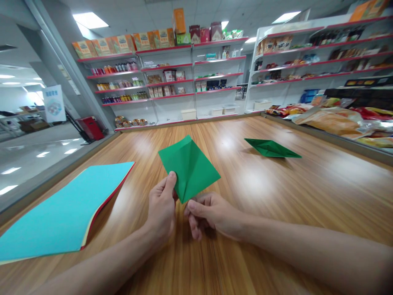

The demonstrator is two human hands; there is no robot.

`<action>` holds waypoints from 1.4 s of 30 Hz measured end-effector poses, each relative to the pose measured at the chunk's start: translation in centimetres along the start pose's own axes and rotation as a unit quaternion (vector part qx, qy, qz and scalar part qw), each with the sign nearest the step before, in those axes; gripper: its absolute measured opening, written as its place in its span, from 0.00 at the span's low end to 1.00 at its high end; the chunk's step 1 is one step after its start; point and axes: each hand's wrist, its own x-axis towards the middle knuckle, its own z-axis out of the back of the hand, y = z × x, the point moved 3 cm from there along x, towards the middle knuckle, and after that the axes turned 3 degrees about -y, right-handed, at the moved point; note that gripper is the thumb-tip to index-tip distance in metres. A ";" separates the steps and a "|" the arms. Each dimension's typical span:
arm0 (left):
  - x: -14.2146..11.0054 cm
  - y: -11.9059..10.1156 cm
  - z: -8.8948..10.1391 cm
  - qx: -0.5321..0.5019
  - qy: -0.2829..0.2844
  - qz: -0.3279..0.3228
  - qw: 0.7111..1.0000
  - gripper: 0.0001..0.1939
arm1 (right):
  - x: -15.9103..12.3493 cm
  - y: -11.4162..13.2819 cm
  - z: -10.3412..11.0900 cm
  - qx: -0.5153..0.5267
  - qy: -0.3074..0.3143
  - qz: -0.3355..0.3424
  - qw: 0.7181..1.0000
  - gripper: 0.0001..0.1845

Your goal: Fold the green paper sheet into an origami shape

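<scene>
A folded green paper (193, 164), kite-like with creases running up from its lower tip, is held above the wooden table. My left hand (162, 200) pinches its lower left edge, thumb on the front face and the other fingers behind. Just under the lower tip is my right hand (208, 213), its thumb and forefinger close together beside the tip and the other fingers curled loosely below. Whether it grips the paper cannot be made out. A second green paper piece (272, 148), folded into a long pointed shape, lies farther back on the right.
On the left of the wooden table (245, 254) lies a stack of coloured paper (67, 209), light blue on top with red and yellow edges. Packaged goods (334, 119) sit beyond the right edge. Stocked shelves (168, 65) line the back; a red cart (90, 128) stands at left.
</scene>
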 end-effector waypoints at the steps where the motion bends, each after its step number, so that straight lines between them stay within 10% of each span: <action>1: -0.4 0.1 -0.4 0.004 0.007 0.022 1.000 0.21 | 0.0 -0.1 -0.2 -0.038 -0.002 0.000 0.999 0.28; 8: -2.8 1.3 -2.1 -0.007 0.065 0.135 0.989 0.23 | -1.1 -0.4 -0.4 -0.159 -0.007 0.008 0.987 0.38; 25: -2.3 0.1 0.2 0.170 0.103 -0.111 0.974 0.24 | -1.2 0.4 -0.6 -0.146 -0.056 0.141 0.978 0.29; 42: -2.7 1.4 -0.2 0.063 0.125 0.022 0.990 0.24 | -1.1 0.9 -0.2 -0.057 -0.169 0.107 0.978 0.24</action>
